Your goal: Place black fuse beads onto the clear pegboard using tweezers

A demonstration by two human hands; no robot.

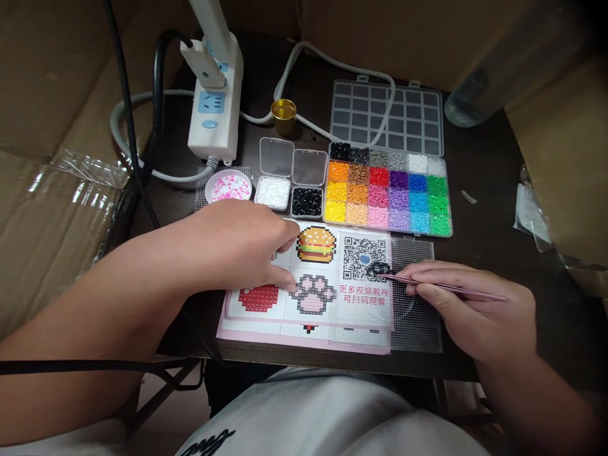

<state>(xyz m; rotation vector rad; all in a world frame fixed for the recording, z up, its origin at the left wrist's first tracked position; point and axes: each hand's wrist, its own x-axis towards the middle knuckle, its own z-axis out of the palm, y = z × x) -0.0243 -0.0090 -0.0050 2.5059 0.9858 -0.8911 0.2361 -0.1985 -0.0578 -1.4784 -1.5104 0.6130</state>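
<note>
- The dark surface (479, 164) carries everything, with brown cardboard (47, 82) standing around it.
- A clear bead box (387, 228), sorted by colour, lies open behind the sheets; its gridded lid (361, 114) is folded back flat behind it.
- The pattern sheets (304, 320) lie near the front edge, showing a burger, a paw print and a black-and-white square code.
- The white power strip (213, 120) is at the back left, with plugs in it.
- The left hand (242, 244) reaches across the sheets, its thumb and forefinger spread well apart. The thumb tip is at the paw print, and nothing shows between these fingers.
- The right hand (479, 310) is at the right, its fingers closed on the tweezers.
- A clear pegboard (418, 323) lies partly over the sheets and partly to their right.
- The pink tweezers (456, 291) point left; whether their tips grip a bead I cannot tell.
- Two small boxes stand open side by side: a white-bead box (272, 208) and a black-bead box (306, 217).
- A round dish (208, 190) of pink and white beads sits left of them.
- A gold cup (284, 120) stands behind.
- Black beads (379, 269) cluster over the code, at the tweezers' tips.
</note>
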